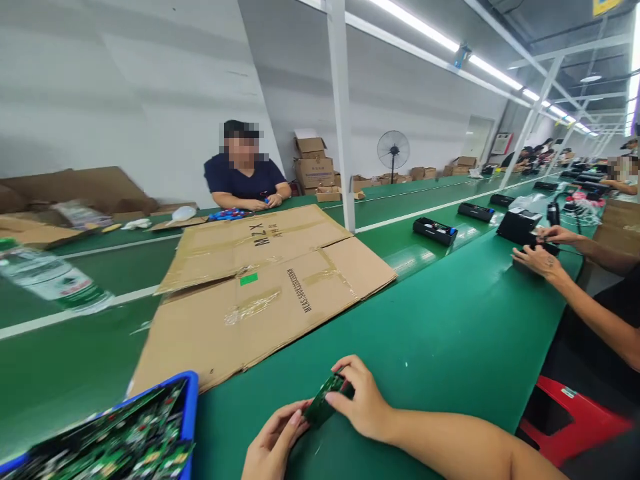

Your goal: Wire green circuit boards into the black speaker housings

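Both of my hands hold one small green circuit board (324, 400) just above the green table (450, 333) at the bottom centre. My left hand (273, 443) pinches its lower left end with fingers closed. My right hand (361, 400) wraps over its upper right end. A blue bin (187, 420) filled with several more green circuit boards stands at the bottom left, close to my left hand.
A flattened cardboard box (270, 280) lies on the table ahead. A plastic bottle (50, 280) lies at left. A person in a dark shirt (243, 177) sits opposite. A co-worker's hands (540, 257) work on a black device at right. Black devices (434, 231) line the belt; a white post (343, 133) rises mid-table.
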Action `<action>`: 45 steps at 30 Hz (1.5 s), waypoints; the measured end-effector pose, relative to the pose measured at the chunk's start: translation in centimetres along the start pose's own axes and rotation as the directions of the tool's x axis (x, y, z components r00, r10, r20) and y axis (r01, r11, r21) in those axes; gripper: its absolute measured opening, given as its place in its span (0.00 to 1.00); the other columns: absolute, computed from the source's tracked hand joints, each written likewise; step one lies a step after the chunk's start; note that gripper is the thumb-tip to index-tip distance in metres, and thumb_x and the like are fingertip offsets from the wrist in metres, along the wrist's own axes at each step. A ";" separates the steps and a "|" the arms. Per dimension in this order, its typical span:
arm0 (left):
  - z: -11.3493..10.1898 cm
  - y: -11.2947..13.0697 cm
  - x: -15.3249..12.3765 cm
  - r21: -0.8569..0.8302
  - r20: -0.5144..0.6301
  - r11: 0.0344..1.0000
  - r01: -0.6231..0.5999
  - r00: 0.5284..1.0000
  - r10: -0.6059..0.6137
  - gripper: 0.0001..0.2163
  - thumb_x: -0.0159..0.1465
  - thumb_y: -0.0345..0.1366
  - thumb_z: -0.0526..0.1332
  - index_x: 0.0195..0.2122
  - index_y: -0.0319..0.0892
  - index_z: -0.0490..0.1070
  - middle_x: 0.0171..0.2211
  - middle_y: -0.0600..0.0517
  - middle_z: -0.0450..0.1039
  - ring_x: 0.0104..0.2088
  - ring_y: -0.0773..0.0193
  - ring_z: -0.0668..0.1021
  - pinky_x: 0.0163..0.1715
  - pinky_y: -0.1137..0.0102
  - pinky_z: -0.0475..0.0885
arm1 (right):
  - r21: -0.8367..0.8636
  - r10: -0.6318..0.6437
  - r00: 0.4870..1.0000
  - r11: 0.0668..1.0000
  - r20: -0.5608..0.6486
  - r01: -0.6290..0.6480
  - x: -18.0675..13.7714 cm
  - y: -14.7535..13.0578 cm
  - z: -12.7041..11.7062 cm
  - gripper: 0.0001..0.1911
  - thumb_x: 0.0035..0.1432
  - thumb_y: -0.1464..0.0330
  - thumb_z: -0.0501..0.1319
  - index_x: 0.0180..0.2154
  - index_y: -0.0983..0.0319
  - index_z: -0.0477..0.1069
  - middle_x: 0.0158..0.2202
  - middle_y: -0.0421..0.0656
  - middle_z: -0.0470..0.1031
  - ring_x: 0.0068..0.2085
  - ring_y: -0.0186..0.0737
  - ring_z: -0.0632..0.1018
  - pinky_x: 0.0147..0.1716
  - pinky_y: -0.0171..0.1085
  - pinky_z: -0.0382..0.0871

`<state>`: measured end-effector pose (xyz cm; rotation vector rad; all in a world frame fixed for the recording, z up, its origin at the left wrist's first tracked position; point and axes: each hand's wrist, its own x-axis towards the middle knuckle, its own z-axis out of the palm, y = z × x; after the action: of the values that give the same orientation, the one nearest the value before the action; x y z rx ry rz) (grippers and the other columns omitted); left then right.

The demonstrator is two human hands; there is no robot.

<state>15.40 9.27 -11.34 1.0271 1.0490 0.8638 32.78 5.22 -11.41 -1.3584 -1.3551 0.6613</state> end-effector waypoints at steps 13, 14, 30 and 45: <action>1.6 0.0 -1.2 -0.193 -0.093 0.975 -0.110 0.991 0.093 0.15 0.43 0.37 0.72 0.29 0.37 0.72 0.29 0.48 0.77 0.30 0.64 0.76 0.30 0.72 0.72 | -0.015 0.049 0.997 0.999 0.053 -0.048 -0.7 1.5 -0.4 0.16 0.55 0.62 0.58 0.43 0.63 0.64 0.40 0.47 0.68 0.38 0.39 0.72 0.36 0.37 0.69; 1.6 0.0 -1.2 -0.216 -0.100 0.970 -0.107 0.991 0.087 0.14 0.43 0.37 0.72 0.29 0.37 0.72 0.29 0.48 0.76 0.29 0.65 0.76 0.29 0.73 0.71 | -0.016 0.069 0.996 0.998 0.059 -0.068 -0.8 1.5 -0.4 0.18 0.55 0.61 0.58 0.45 0.63 0.63 0.40 0.47 0.69 0.37 0.39 0.72 0.35 0.37 0.69; 1.2 0.1 -0.9 -0.377 -0.159 0.922 -0.092 0.987 0.034 0.17 0.47 0.39 0.70 0.35 0.38 0.70 0.31 0.50 0.73 0.32 0.67 0.76 0.33 0.72 0.73 | -0.063 0.109 0.977 0.993 0.186 -0.098 -0.1 1.2 -0.9 0.14 0.56 0.60 0.56 0.38 0.63 0.68 0.28 0.42 0.68 0.29 0.36 0.70 0.29 0.34 0.66; 1.2 -0.1 -1.7 0.314 -0.114 0.909 -0.274 0.940 0.323 0.08 0.53 0.37 0.65 0.34 0.45 0.78 0.34 0.48 0.77 0.34 0.56 0.76 0.39 0.64 0.71 | 0.065 0.175 0.969 0.980 0.174 -0.188 0.0 1.8 -1.0 0.17 0.58 0.56 0.55 0.40 0.64 0.66 0.28 0.41 0.66 0.25 0.32 0.68 0.24 0.31 0.65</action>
<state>16.11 7.38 -10.84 1.4148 1.2019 1.0768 34.32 5.27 -12.75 -1.3972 -1.3296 0.9629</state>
